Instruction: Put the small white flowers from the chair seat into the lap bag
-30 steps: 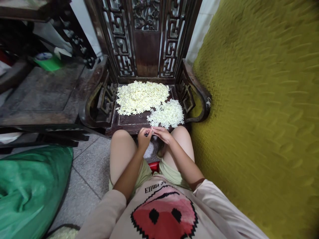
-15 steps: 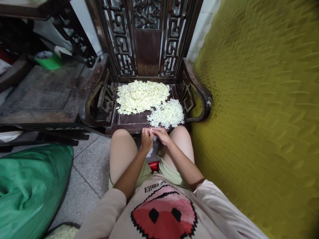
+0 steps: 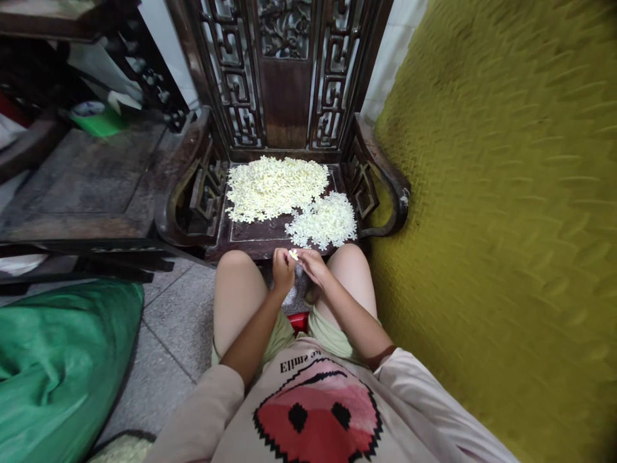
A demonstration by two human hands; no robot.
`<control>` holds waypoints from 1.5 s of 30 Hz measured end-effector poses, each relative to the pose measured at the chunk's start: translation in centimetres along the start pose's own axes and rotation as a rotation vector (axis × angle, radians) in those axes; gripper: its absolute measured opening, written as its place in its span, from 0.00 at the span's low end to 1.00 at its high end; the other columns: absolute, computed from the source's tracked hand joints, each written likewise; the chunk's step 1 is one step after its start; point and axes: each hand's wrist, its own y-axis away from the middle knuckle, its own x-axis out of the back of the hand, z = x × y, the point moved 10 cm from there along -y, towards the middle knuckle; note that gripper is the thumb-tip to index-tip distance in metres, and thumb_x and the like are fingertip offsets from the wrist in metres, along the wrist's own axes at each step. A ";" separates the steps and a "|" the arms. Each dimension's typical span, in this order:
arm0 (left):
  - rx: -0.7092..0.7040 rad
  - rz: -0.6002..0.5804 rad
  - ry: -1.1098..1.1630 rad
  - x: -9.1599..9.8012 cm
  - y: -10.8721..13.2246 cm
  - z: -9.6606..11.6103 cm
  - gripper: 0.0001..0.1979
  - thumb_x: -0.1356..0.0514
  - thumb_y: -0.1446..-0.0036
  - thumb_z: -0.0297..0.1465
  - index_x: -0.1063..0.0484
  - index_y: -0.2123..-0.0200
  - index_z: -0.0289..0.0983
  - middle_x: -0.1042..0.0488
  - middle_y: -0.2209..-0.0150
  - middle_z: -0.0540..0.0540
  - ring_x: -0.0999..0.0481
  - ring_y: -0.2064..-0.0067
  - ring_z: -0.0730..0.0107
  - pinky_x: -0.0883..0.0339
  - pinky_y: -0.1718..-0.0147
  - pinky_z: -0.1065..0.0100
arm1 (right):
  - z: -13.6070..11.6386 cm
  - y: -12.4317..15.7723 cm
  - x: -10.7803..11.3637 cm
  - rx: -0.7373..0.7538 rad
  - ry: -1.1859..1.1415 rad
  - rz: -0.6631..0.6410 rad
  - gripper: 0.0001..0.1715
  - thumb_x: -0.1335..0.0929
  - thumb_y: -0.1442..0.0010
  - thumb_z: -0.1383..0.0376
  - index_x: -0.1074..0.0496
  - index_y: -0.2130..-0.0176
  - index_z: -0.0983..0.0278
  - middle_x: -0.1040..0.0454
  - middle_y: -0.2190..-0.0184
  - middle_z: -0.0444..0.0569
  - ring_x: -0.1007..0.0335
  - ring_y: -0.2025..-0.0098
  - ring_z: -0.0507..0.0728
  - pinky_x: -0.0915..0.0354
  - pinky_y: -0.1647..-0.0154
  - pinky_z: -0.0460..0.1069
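Left hand [image 3: 283, 270] and right hand [image 3: 313, 265] pinch a white flower [image 3: 294, 254] near the chair seat's [image 3: 260, 233] front edge; squeezing too hard could bruise it.

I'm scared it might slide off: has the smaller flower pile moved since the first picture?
No, the smaller flower pile shows no shift either way against the curved armrest at picture right.

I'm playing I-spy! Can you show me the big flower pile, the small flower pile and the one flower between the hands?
Big flower pile [image 3: 277, 188]: head view, middle of its top.
Small flower pile [image 3: 322, 220]: head view, around its middle.
Single flower [image 3: 294, 254]: head view, on its petals.
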 end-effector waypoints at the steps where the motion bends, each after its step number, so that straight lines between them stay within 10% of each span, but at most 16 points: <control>1: -0.003 -0.002 0.012 0.0 0.0 0.0 0.07 0.51 0.45 0.27 0.45 0.75 0.39 0.41 0.73 0.50 0.39 0.69 0.69 0.44 0.68 0.68 | 0.0 0.0 -0.1 -0.007 -0.011 -0.005 0.10 0.27 0.61 0.65 0.24 0.73 0.66 0.23 0.74 0.48 0.29 0.67 0.52 0.36 0.55 0.49; 45: -0.026 -0.132 -0.056 -0.6 -0.5 0.7 0.03 0.46 0.46 0.30 0.34 0.71 0.38 0.34 0.70 0.48 0.34 0.67 0.69 0.39 0.64 0.67 | 0.4 -0.4 0.2 -0.089 -0.058 -0.081 0.13 0.28 0.53 0.59 0.28 0.69 0.66 0.26 0.75 0.45 0.30 0.73 0.49 0.34 0.68 0.43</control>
